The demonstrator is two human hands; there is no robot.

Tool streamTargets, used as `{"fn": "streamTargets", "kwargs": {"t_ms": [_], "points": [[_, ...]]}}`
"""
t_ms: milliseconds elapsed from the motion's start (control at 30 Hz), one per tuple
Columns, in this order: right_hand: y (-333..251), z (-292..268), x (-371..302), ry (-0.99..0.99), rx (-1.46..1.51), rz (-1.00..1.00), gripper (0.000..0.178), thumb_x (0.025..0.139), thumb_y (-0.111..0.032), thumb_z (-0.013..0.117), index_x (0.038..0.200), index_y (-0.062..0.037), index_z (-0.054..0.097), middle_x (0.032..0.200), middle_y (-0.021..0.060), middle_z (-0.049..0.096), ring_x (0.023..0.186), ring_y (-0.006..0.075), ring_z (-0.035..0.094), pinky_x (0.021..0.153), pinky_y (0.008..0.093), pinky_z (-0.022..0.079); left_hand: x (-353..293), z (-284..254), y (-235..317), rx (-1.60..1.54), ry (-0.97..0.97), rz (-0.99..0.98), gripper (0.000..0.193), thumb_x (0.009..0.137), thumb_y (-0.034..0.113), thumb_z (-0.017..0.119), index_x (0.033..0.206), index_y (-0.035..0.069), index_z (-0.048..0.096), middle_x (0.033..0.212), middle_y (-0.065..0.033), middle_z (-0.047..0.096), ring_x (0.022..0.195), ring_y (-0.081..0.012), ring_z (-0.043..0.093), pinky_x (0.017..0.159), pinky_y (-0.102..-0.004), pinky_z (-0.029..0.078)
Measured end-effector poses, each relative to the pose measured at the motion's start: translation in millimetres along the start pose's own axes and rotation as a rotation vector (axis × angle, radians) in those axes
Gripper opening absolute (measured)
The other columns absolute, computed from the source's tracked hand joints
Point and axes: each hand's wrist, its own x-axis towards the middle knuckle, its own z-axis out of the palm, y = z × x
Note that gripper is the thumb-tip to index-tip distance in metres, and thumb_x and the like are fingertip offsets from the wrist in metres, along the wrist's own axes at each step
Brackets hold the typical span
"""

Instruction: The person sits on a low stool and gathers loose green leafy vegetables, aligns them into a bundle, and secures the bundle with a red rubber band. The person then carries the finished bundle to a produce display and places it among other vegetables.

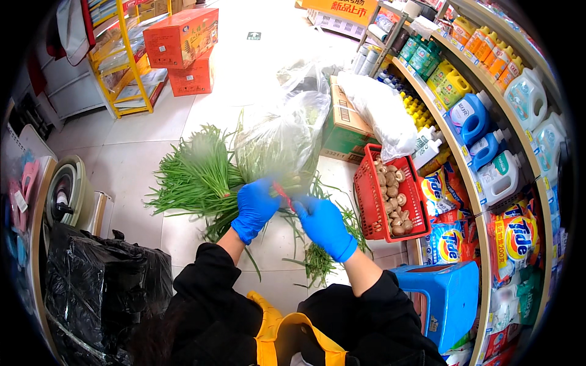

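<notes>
Both my hands wear blue gloves and are close together over the floor. My right hand (325, 227) is closed on a thin red strip (281, 194), which slants up toward the left hand. My left hand (255, 209) is curled closed beside it; a blur hides its fingertips and what they grip. Just beyond the hands stands a clear plastic bag (282, 131) with greens inside. Left of it lies a big bunch of long, thin green chives (198, 174). Loose green stalks (320, 261) are scattered on the floor below my right hand.
A red basket of brown mushrooms (394, 189) stands to the right, near a cardboard box (345, 125) and a white bag (384, 113). A blue stool (448, 299) and detergent shelves (464, 152) line the right. Black plastic-wrapped goods (101, 287) sit at left; red cartons (183, 39) stand farther off.
</notes>
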Motion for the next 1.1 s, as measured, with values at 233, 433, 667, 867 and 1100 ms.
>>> {"fn": "streamTargets", "kwargs": {"t_ms": [233, 433, 667, 867, 1100], "points": [[-7, 13, -15, -0.006, 0.03, -0.014, 0.03, 0.085, -0.024, 0.047, 0.11, -0.007, 0.052, 0.061, 0.0171, 0.056, 0.053, 0.0326, 0.055, 0.051, 0.0378, 0.044, 0, -7, 7, 0.038, -0.002, -0.086, 0.026, 0.062, 0.024, 0.067, 0.083, 0.01, 0.06, 0.073, -0.0134, 0.06, 0.066, -0.0331, 0.058, 0.055, -0.0381, 0.045], [-25, 24, -19, 0.164, 0.054, -0.138, 0.026, 0.082, -0.013, 0.049, 0.106, -0.0062, 0.052, 0.064, 0.0146, 0.058, 0.057, 0.0291, 0.057, 0.059, 0.0356, 0.045, 0, -1, 2, 0.06, -0.041, -0.126, 0.027, 0.063, 0.025, 0.067, 0.085, 0.011, 0.06, 0.074, -0.0133, 0.06, 0.066, -0.033, 0.058, 0.055, -0.0391, 0.046], [1, 21, -9, 0.313, -0.213, -0.255, 0.024, 0.079, -0.013, 0.052, 0.102, -0.0067, 0.054, 0.067, 0.0154, 0.059, 0.058, 0.0324, 0.056, 0.059, 0.0375, 0.045, 2, -4, -3, -0.272, -0.185, -0.156, 0.053, 0.064, 0.028, 0.071, 0.109, 0.007, 0.051, 0.094, -0.0168, 0.059, 0.089, -0.0278, 0.057, 0.073, -0.0356, 0.045], [4, -3, -6, 0.062, 0.083, 0.149, 0.026, 0.08, -0.017, 0.054, 0.104, -0.008, 0.057, 0.066, 0.0182, 0.057, 0.057, 0.0286, 0.057, 0.052, 0.0343, 0.044, -2, -8, 0, -0.793, -0.317, -0.184, 0.066, 0.062, 0.018, 0.075, 0.118, 0.003, 0.043, 0.111, -0.0113, 0.053, 0.106, -0.0176, 0.046, 0.09, -0.0307, 0.036], [6, -2, 2, 0.144, 0.248, 0.144, 0.017, 0.075, -0.017, 0.062, 0.083, -0.0035, 0.065, 0.065, 0.0117, 0.061, 0.056, 0.0121, 0.055, 0.054, 0.0267, 0.043, 6, -15, -3, -1.053, -0.619, -0.281, 0.057, 0.062, 0.008, 0.074, 0.113, 0.001, 0.049, 0.11, -0.0068, 0.054, 0.101, -0.015, 0.049, 0.09, -0.0285, 0.037]]}}
